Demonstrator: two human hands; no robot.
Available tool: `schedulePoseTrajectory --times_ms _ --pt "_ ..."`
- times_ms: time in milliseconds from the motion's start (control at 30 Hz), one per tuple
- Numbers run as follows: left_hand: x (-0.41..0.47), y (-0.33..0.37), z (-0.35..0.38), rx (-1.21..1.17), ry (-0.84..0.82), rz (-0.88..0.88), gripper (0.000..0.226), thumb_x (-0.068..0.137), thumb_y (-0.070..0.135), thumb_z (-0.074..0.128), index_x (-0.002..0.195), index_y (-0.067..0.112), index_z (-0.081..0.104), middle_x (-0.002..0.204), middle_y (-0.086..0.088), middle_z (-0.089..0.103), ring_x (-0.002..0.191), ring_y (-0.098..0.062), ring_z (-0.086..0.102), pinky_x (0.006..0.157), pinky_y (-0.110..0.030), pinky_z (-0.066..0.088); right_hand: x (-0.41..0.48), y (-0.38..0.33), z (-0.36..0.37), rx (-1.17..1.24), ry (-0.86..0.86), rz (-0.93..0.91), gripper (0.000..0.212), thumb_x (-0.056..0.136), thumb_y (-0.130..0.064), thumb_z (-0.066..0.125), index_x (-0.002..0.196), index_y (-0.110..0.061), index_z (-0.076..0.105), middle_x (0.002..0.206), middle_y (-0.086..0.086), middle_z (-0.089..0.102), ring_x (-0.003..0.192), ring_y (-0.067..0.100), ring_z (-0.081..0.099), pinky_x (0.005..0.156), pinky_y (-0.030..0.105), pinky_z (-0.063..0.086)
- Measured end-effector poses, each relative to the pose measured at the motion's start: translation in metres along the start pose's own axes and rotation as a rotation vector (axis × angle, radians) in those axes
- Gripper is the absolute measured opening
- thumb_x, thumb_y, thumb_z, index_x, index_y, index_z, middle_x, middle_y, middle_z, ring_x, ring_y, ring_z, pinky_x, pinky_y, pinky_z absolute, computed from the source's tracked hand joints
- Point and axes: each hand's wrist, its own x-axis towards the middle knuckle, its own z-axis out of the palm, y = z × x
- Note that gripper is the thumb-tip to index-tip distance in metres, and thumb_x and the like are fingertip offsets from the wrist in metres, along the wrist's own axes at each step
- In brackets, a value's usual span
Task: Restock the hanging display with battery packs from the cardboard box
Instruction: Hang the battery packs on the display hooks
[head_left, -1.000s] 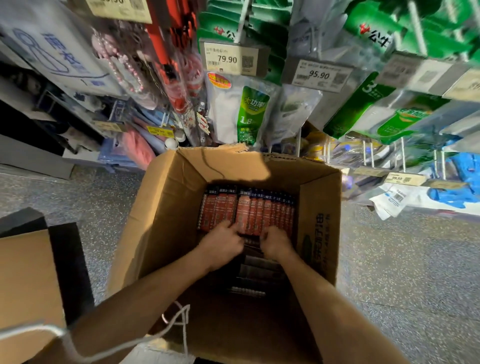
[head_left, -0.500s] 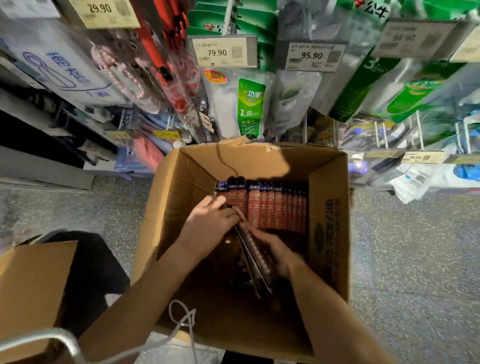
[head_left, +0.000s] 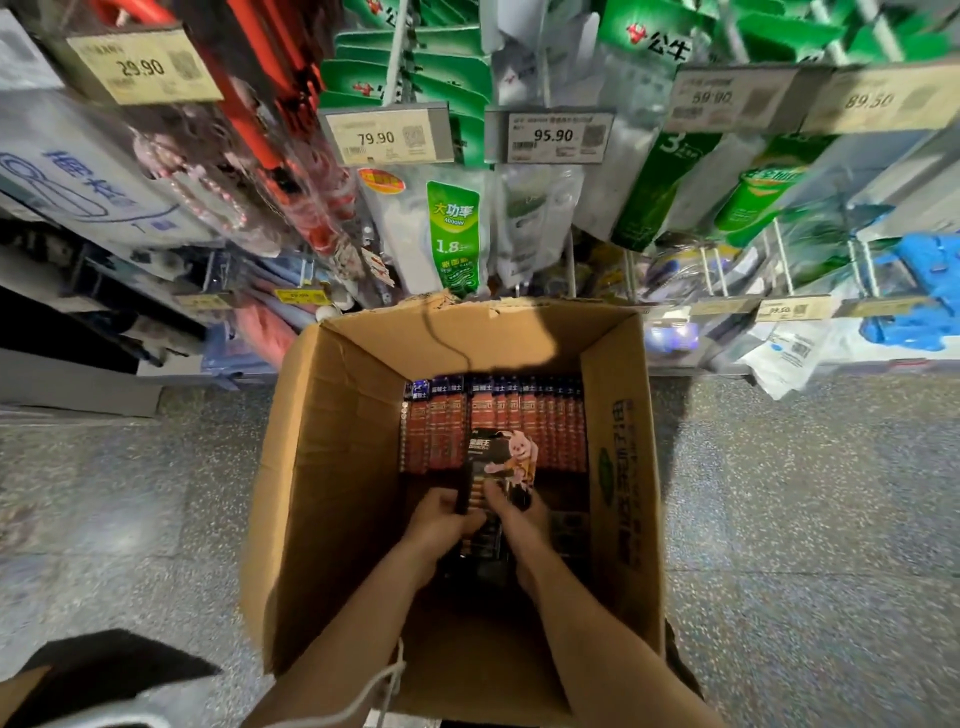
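**Inside the cardboard box, a battery pack in both hands**

We lean over the floor where the box stands. Our left hand grips the pack's left edge, holding it upright. Our right hand pinches its right edge, thumb on the front. A row of packs stands behind it, below the hanging display.

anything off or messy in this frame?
Minor only. The cardboard box has a torn, ragged far rim near the middle. A white packet lies slumped at the display's foot, right of the box, seemingly off its hook. The row of battery packs stands tidy; left hand and right hand grip one bunny-printed pack.
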Motion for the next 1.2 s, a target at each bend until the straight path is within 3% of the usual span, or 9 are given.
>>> schedulePoseTrajectory --times_ms 100,200,367,567,633,767,933,1033,1200 --pt "0.003 0.004 0.002 -0.024 0.018 0.012 0.026 0.085 0.004 0.077 0.104 0.015 0.064 0.108 -0.011 0.072 0.097 -0.024 0.069 0.086 -0.042 0.058 -0.007 -0.012 -0.004 0.035 0.044 -0.041 0.032 0.093 -0.045 0.068 0.12 -0.029 0.057 0.108 -0.004 0.064 0.099 0.015 0.061 0.087 0.035 0.052" --pt "-0.002 0.013 0.004 -0.09 0.006 0.042 0.019 0.088 0.002 0.074 0.104 0.012 0.067 0.102 -0.01 0.075 0.097 -0.026 0.071 0.095 -0.048 0.056 -0.01 -0.02 -0.003 0.03 0.099 -0.138 0.042 0.092 -0.039 0.072 0.129 -0.024 0.061 0.121 -0.002 0.066 0.115 0.02 0.061 0.098 0.038 0.05" --pt "-0.008 0.022 -0.002 -0.231 -0.053 0.063 0.025 0.094 -0.001 0.066 0.119 0.002 0.062 0.106 -0.015 0.075 0.095 -0.028 0.072 0.078 -0.037 0.058 -0.021 -0.038 -0.003 0.021 0.229 -0.242 0.051 0.092 -0.029 0.072 0.139 -0.021 0.056 0.139 0.003 0.06 0.13 0.026 0.054 0.11 0.043 0.045" --pt "-0.035 0.029 -0.025 -0.195 0.008 0.174 0.025 0.094 0.005 0.069 0.11 0.022 0.063 0.112 -0.011 0.074 0.102 -0.025 0.071 0.098 -0.049 0.055 -0.046 -0.057 -0.01 -0.217 0.277 -0.328 0.062 0.096 -0.022 0.068 0.152 -0.02 0.042 0.154 0.004 0.045 0.146 0.028 0.036 0.119 0.039 0.027" --pt "-0.045 0.03 -0.036 -0.172 0.033 0.196 0.023 0.092 0.008 0.072 0.105 0.023 0.062 0.112 -0.01 0.073 0.103 -0.025 0.07 0.097 -0.052 0.055 -0.055 -0.063 -0.011 -0.259 0.261 -0.357 0.058 0.094 -0.024 0.07 0.147 -0.019 0.048 0.147 0.005 0.054 0.14 0.029 0.045 0.113 0.039 0.035" --pt "-0.073 0.035 -0.054 -0.265 0.066 0.228 0.02 0.093 -0.003 0.067 0.106 0.008 0.057 0.109 -0.019 0.071 0.096 -0.031 0.07 0.086 -0.049 0.058 -0.074 -0.074 -0.014 -0.459 0.26 -0.475 0.038 0.088 -0.029 0.075 0.123 -0.018 0.062 0.118 0.004 0.07 0.117 0.028 0.063 0.098 0.038 0.05" --pt "-0.12 0.049 -0.075 -0.355 0.002 0.38 0.022 0.095 -0.005 0.058 0.111 0.008 0.065 0.105 -0.015 0.077 0.103 -0.033 0.071 0.091 -0.047 0.055 -0.123 -0.111 -0.02 -0.515 0.189 -0.586 0.028 0.093 -0.024 0.072 0.117 -0.017 0.06 0.099 -0.007 0.064 0.103 0.018 0.063 0.081 0.024 0.045" --pt "-0.143 0.065 -0.088 -0.397 -0.018 0.453 0.024 0.093 -0.006 0.057 0.11 0.008 0.067 0.104 -0.014 0.078 0.1 -0.032 0.072 0.088 -0.046 0.055 -0.153 -0.131 -0.028 -0.433 0.112 -0.683 0.016 0.094 -0.022 0.071 0.097 -0.024 0.055 0.087 -0.016 0.06 0.09 0.012 0.062 0.066 0.011 0.041" --pt "-0.178 0.095 -0.097 -0.419 0.01 0.587 0.028 0.09 -0.004 0.059 0.116 0.003 0.065 0.11 -0.019 0.075 0.109 -0.04 0.068 0.104 -0.056 0.049 -0.188 -0.168 -0.034 -0.271 0.023 -0.789 0.022 0.09 -0.019 0.076 0.107 -0.029 0.066 0.098 -0.009 0.077 0.096 0.01 0.072 0.091 0.034 0.057"
